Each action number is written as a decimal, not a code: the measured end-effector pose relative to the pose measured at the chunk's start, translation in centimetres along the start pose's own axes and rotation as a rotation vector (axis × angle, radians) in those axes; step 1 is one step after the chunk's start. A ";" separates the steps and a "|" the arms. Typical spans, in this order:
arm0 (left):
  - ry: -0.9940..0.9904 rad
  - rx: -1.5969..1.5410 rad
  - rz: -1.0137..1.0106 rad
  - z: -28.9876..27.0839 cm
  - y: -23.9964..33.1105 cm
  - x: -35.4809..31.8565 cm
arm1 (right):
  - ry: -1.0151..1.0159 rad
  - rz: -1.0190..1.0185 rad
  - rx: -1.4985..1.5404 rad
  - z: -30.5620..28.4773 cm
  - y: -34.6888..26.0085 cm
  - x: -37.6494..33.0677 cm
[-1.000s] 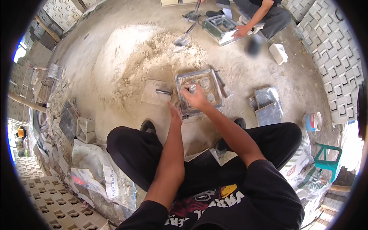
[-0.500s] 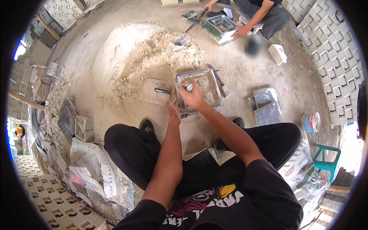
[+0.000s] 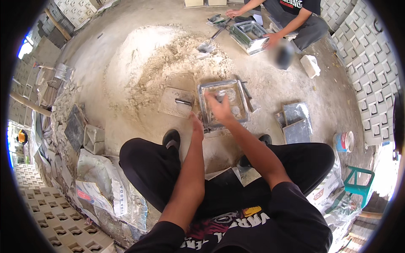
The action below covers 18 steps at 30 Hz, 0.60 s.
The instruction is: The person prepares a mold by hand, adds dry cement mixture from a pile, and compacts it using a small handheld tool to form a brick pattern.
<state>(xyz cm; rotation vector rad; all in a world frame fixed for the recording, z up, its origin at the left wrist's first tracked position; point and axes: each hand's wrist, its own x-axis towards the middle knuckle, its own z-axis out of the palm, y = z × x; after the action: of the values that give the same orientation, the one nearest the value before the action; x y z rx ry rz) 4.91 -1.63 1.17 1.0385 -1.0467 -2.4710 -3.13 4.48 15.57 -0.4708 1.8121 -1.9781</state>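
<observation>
Your right hand (image 3: pixel 219 109) grips a small grey object over the square metal mould (image 3: pixel 221 103) on the floor, grey mix inside. Your left hand (image 3: pixel 196 125), grip released, rests at its near edge.

Left hand (image 3: pixel 196 126): your forearm runs straight forward, hand flat, fingers together, palm turned inward.
Right hand (image 3: pixel 219 109): your arm is reaching further ahead, fingers curled, grip unclear.
Legs: you're squatting, knees spread.
</observation>
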 end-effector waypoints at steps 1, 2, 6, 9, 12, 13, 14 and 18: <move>-0.035 -0.011 0.021 0.5 -0.3 0.6 | 0.050 -0.054 0.085 -0.2 -0.2 0.8; -0.040 -0.021 0.036 -0.9 -1.2 1.1 | 0.032 -0.062 0.138 0.3 -1.5 0.4; -0.017 0.081 0.211 -3.1 -3.9 2.3 | -0.091 -0.158 0.151 1.1 -5.5 1.5; -0.055 0.069 0.214 -1.7 -3.2 1.5 | -0.071 -0.104 0.107 1.0 -6.1 2.7; -0.074 0.076 0.229 -1.1 -2.3 0.8 | -0.069 -0.134 0.142 1.2 -1.9 4.4; -0.079 0.080 0.231 -1.0 -2.1 0.7 | -0.066 -0.168 0.155 1.1 0.4 5.1; -0.079 0.083 0.233 -1.2 -2.0 0.5 | -0.107 -0.152 0.132 1.1 2.0 5.2; -0.082 0.093 0.237 -1.7 -1.9 -0.1 | -0.235 -0.095 0.140 0.7 3.8 6.6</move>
<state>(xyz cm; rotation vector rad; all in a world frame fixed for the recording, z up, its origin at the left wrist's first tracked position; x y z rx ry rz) 6.19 -1.14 -0.92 0.7921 -1.2432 -2.3093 -8.12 0.27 11.65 -0.7238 1.5231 -2.0006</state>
